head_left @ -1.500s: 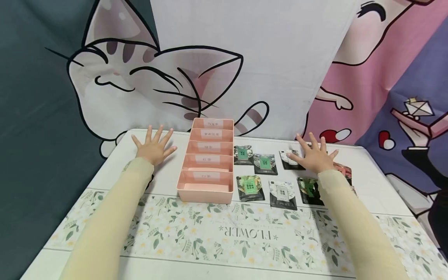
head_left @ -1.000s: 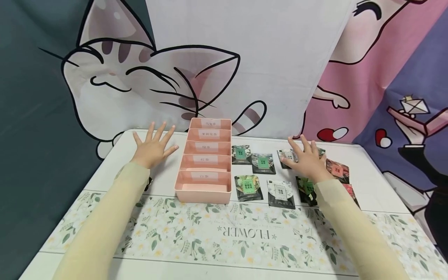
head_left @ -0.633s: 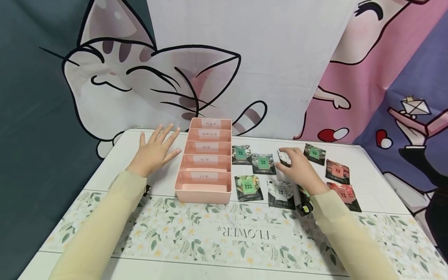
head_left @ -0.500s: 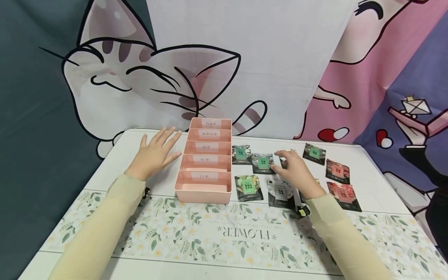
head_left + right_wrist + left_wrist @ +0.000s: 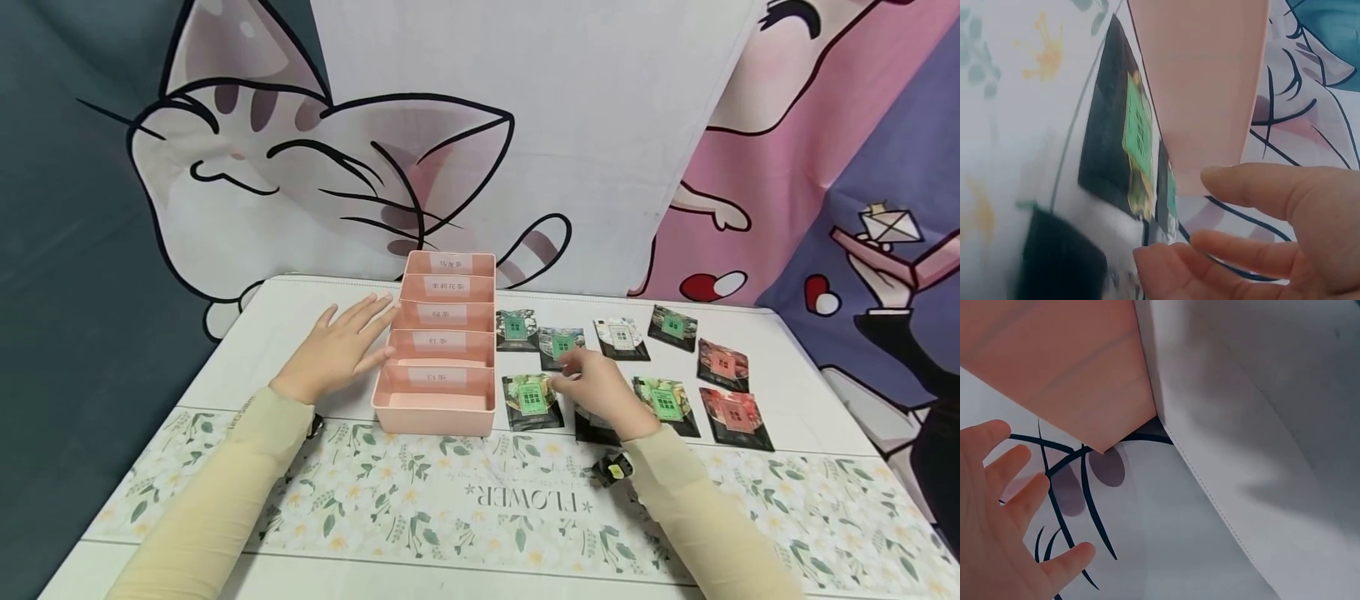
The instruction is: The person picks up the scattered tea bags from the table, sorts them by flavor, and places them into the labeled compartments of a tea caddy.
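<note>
My left hand (image 5: 337, 350) is beside the long side of a pink divided box (image 5: 433, 422), fingers extended and holding nothing. In the head view its fingertips overlap the box edge; whether they touch cannot be told. In the left wrist view the hand (image 5: 1004, 519) shows spread fingers below the box (image 5: 1085, 369). Above the tea sachets hovers my right hand (image 5: 603, 387), fingers loosely bent, thumb apart, nothing between them. Just left of it lies a green-labelled tea sachet (image 5: 532, 402). The hand partly covers a black sachet (image 5: 596, 429) beneath it.
Several more sachets lie to the right: a white-labelled one (image 5: 622, 339), a green-labelled one (image 5: 666, 405), red ones (image 5: 736, 418) and others. The box has several labelled compartments in a row. A printed curtain (image 5: 585, 125) hangs behind the white table.
My right hand has moved left and nearer over the sachets, its fingers going from spread to loosely bent. My left hand has shifted right and nearer, up to the box.
</note>
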Demonstrator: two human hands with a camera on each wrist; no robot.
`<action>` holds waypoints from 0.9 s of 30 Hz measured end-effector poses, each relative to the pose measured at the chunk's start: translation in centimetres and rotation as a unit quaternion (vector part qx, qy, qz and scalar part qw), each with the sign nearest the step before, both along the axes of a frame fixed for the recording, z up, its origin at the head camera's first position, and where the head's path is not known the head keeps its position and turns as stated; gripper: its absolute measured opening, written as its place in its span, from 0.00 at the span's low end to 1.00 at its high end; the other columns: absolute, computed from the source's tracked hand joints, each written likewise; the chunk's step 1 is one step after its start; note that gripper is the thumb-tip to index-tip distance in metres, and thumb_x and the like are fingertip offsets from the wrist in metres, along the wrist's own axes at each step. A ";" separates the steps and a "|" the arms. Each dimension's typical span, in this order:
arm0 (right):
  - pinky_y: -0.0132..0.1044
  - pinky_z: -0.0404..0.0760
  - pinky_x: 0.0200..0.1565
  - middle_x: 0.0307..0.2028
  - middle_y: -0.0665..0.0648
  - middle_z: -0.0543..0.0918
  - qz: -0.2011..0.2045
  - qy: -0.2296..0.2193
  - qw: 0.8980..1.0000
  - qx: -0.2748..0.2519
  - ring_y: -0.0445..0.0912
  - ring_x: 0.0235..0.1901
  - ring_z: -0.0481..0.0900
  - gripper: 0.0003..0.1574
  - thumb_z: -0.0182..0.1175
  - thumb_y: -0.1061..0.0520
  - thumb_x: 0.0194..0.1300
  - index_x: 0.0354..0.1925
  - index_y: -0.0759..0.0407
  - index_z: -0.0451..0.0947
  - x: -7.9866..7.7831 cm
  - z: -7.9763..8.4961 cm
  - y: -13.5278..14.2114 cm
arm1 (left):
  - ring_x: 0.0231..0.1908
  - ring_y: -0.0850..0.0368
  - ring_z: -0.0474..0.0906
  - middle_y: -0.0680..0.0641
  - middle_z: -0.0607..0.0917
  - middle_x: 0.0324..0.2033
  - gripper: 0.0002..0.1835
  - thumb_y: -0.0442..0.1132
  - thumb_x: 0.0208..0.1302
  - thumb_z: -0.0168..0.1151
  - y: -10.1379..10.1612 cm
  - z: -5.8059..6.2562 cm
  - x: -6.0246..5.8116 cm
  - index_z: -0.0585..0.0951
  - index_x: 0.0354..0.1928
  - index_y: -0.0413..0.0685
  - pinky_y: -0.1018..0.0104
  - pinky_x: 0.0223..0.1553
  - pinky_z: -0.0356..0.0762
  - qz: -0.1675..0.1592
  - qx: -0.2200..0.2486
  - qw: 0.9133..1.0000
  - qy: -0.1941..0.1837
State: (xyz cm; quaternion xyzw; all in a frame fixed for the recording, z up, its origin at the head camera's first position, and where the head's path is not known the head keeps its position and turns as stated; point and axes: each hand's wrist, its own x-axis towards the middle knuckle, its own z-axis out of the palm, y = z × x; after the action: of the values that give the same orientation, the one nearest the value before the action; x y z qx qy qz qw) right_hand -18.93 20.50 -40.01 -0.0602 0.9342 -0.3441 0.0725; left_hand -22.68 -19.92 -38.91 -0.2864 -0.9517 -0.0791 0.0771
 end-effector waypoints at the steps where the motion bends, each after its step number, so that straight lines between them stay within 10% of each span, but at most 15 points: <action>1: 0.50 0.86 0.45 0.49 0.67 0.83 -0.003 -0.009 1.000 0.000 0.59 0.47 0.83 0.28 0.66 0.53 0.68 0.60 0.68 0.76 0.0 -0.1 -0.2 | 0.78 0.43 0.49 0.43 0.58 0.78 0.37 0.59 0.78 0.47 0.0 -0.1 0.0 0.58 0.80 0.50 0.29 0.73 0.44 -0.002 -0.001 1.000 -0.003; 8: 0.48 0.84 0.40 0.41 0.61 0.83 -0.011 -0.033 0.999 0.015 0.51 0.36 0.81 0.29 0.68 0.53 0.67 0.58 0.70 0.75 0.0 -0.6 -1.3 | 0.78 0.44 0.49 0.44 0.58 0.78 0.37 0.58 0.77 0.49 0.0 -0.6 -0.1 0.57 0.80 0.49 0.30 0.74 0.42 -0.003 -0.003 1.000 -0.015; 12: 0.38 0.70 0.26 0.22 0.51 0.70 -0.007 -0.033 0.999 0.030 0.43 0.21 0.67 0.16 0.69 0.54 0.65 0.33 0.64 0.74 -0.1 -0.8 -1.9 | 0.77 0.44 0.51 0.44 0.59 0.78 0.37 0.59 0.78 0.48 -0.1 -0.9 -0.1 0.57 0.80 0.48 0.31 0.74 0.46 -0.006 -0.006 1.000 -0.009; 15: 0.35 0.59 0.23 0.17 0.49 0.56 -0.005 -0.029 0.999 0.030 0.43 0.17 0.55 0.25 0.71 0.56 0.63 0.23 0.57 0.63 -0.2 -0.9 -2.2 | 0.77 0.43 0.53 0.43 0.59 0.78 0.37 0.57 0.78 0.49 -0.1 -1.0 -0.1 0.58 0.79 0.46 0.33 0.74 0.48 -0.011 -0.006 1.000 -0.005; 27: 0.36 0.65 0.24 0.21 0.53 0.71 -0.012 -0.030 0.999 0.026 0.45 0.19 0.64 0.12 0.71 0.61 0.62 0.36 0.65 0.76 0.0 -1.2 -2.4 | 0.77 0.44 0.52 0.42 0.58 0.78 0.35 0.54 0.80 0.47 0.1 -1.1 0.0 0.57 0.79 0.43 0.42 0.77 0.46 -0.022 -0.001 0.999 -0.029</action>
State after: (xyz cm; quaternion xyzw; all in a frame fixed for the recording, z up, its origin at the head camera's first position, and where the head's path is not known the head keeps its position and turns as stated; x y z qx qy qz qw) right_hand -18.97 18.10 -41.22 -0.0364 0.9409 -0.3221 0.0977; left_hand -22.65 -19.84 -40.00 -0.3053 -0.9470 -0.0878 0.0478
